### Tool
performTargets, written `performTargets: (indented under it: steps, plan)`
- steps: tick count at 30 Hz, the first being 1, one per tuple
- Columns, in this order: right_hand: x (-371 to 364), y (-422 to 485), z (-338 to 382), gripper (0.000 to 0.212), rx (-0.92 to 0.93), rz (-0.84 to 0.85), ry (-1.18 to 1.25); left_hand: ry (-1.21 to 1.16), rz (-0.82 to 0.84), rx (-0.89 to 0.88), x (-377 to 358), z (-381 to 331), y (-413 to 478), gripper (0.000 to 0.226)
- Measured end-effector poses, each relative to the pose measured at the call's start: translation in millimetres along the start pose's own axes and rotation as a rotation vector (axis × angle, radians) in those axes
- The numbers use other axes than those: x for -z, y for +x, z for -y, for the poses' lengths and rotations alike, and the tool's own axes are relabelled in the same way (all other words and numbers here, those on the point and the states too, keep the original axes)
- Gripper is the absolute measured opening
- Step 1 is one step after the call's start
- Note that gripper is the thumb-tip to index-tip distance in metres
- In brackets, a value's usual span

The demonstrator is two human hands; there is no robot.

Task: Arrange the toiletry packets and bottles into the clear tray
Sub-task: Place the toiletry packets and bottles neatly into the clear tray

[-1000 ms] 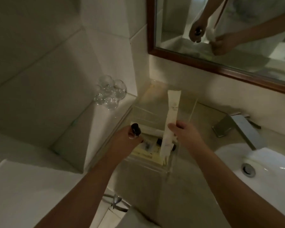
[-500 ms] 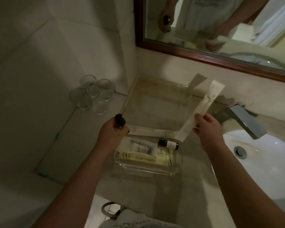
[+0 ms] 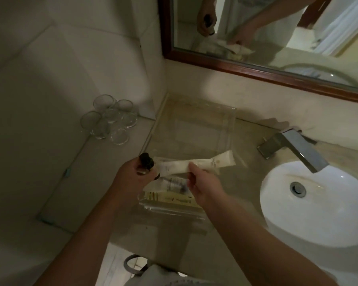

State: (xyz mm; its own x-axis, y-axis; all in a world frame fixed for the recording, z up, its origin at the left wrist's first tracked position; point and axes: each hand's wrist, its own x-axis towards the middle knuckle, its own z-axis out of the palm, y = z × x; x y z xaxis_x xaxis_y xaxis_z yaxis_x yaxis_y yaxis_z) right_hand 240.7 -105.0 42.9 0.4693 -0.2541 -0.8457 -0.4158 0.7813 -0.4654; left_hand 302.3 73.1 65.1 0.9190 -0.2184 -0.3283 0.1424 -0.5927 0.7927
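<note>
A clear tray [image 3: 196, 112] sits on the beige counter against the back wall. My right hand [image 3: 203, 184] pinches a long white packet [image 3: 211, 163] and holds it nearly flat across the tray's near half. Another white packet [image 3: 170, 165] lies under it. My left hand [image 3: 132, 178] grips a small bottle with a black cap [image 3: 146, 159] at the tray's left edge. A printed sachet [image 3: 174, 182] and yellowish packets [image 3: 170, 198] lie at the tray's front end.
Several upturned glasses [image 3: 110, 118] stand on the white ledge at left. A square chrome tap [image 3: 293, 148] and white basin [image 3: 318, 205] are at right. A wood-framed mirror [image 3: 256, 69] hangs above. A towel ring [image 3: 132, 265] is below the counter edge.
My right hand swung the long packet from tilted up toward the tap down to nearly flat over the tray. My left hand with the bottle stayed at the tray's left edge.
</note>
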Motion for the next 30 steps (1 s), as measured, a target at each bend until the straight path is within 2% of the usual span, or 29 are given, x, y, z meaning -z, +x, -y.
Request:
performTargets:
  steps: [4, 15, 17, 21, 23, 26, 30]
  plan:
    - [-18.7, 7.0, -5.8, 0.015, -0.079, 0.013, 0.061, -0.011, 0.004, 0.02, -2.4, 3.7, 1.2, 0.012]
    - [8.0, 1.5, 5.8, 0.022, -0.259, 0.147, -0.146, 0.064, 0.084, -0.032, -22.1, -0.8, 22.9, 0.017]
    - [21.5, -1.7, 8.9, 0.016, -0.124, 0.138, -0.342, 0.086, 0.12, -0.041, -24.6, -0.2, 26.0, 0.013]
    - [41.6, 11.2, 21.3, 0.012, 0.551, -0.104, -1.09, 0.131, 0.162, -0.036, -27.0, 3.3, 27.7, 0.02]
    - [45.1, 19.1, 26.1, 0.015, 0.751, -0.136, -1.321, 0.131, 0.166, -0.018, -27.6, 4.8, 27.5, 0.021]
    - [47.8, 33.9, 28.3, 0.017, 0.848, -0.145, -1.573, 0.105, 0.192, 0.026, -28.3, 8.5, 27.9, 0.021]
    - [49.0, 46.7, 31.3, 0.017, 0.79, -0.175, -1.668, 0.092, 0.202, 0.073, -30.9, 10.3, 28.4, 0.029]
